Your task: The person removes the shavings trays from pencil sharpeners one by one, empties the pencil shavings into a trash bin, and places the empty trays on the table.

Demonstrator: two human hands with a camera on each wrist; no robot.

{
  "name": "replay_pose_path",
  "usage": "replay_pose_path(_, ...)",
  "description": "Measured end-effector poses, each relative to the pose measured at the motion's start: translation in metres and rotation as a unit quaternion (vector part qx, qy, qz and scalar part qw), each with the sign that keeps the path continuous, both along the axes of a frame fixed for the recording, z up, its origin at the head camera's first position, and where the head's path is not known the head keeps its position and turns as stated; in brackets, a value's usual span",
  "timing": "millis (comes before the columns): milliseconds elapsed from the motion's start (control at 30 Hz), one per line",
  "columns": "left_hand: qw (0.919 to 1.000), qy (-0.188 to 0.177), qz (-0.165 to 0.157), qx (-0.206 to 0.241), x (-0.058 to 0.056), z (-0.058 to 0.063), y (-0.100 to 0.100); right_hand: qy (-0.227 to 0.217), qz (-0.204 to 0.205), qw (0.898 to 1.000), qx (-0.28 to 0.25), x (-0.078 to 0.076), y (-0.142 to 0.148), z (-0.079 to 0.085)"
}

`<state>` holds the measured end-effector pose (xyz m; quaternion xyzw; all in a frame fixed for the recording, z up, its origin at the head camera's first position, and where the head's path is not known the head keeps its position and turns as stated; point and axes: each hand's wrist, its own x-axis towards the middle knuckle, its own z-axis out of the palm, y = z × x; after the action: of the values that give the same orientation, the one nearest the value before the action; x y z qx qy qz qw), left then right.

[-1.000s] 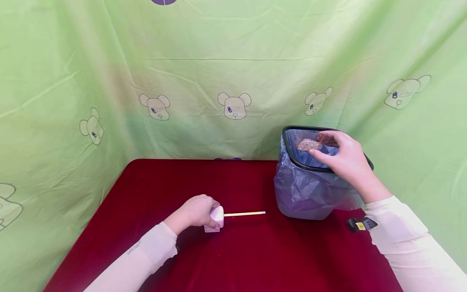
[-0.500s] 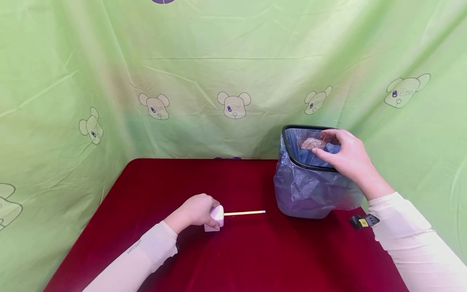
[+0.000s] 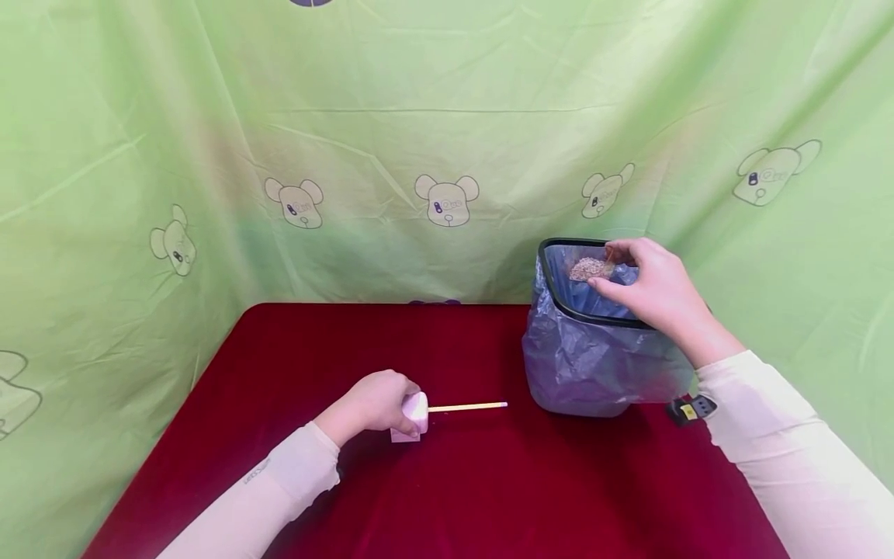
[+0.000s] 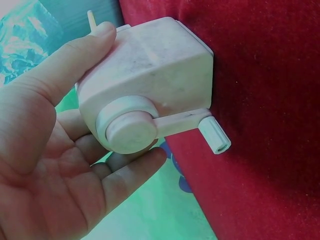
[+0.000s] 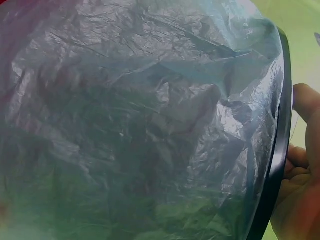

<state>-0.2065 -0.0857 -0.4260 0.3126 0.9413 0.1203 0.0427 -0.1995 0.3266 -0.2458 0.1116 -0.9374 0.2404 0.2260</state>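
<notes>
Tray (image 3: pixel 609 269): clear, over the mouth of the lined bin (image 3: pixel 583 369); its tilt is hard to tell.
Right hand (image 3: pixel 660 286): thumb and fingers, a little parted, pinch the tray's end.
Left hand (image 3: pixel 380 400): thumb and fingers curl round the sharpener (image 3: pixel 417 413) on the red table (image 3: pixel 447 497), a pencil (image 3: pixel 468 407) jutting from it.
Shavings (image 3: pixel 587 269): heaped in the tray; emptying them seems the step in hand.
Bin: the next move likely calls for tipping the tray well inside its rim.
</notes>
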Motion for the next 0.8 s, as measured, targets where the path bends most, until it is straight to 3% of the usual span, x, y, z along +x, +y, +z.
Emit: replay_pose_path(800, 1.0, 0.0, 0.006, 0.0, 0.0, -0.001, 0.001, -0.016, -0.002, 0.995, 0.097, -0.013, 0.013, 0.007)
